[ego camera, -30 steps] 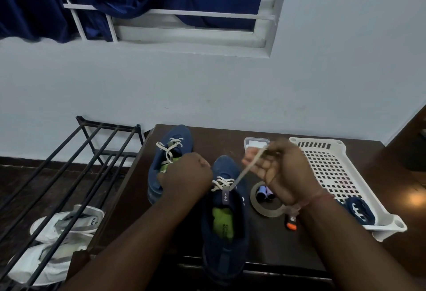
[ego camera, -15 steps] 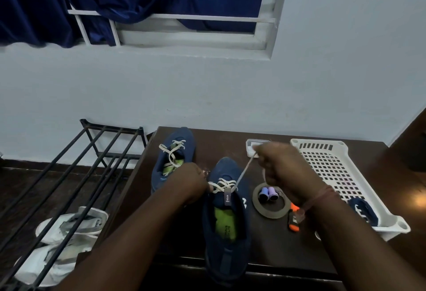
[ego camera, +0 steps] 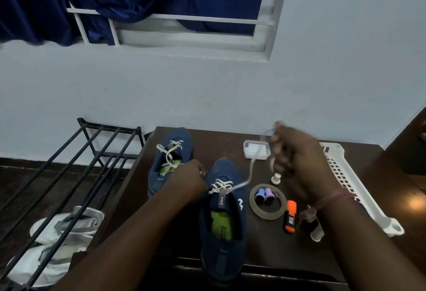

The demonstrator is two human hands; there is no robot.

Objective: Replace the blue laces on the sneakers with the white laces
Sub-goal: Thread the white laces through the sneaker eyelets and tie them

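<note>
While the dark wooden table carries everything, its largest load is the white perforated tray along the right edge. Next in size come the two blue sneakers: the near sneaker lies at the front edge with its heel overhanging, toe pointing to the wall, and the far sneaker sits by the left edge, already threaded with a white lace.

The right hand, raised and blurred above the table's middle, has its fingers curled around the white lace — this runs slack down to the near sneaker's upper eyelets. The left hand rests against that sneaker's left side at the lacing; its fingers are curled under, and what they grip cannot be told.

Between sneaker and tray lie a tape ring holding two small spools, an orange marker — and, further back, a small clear box.
</note>
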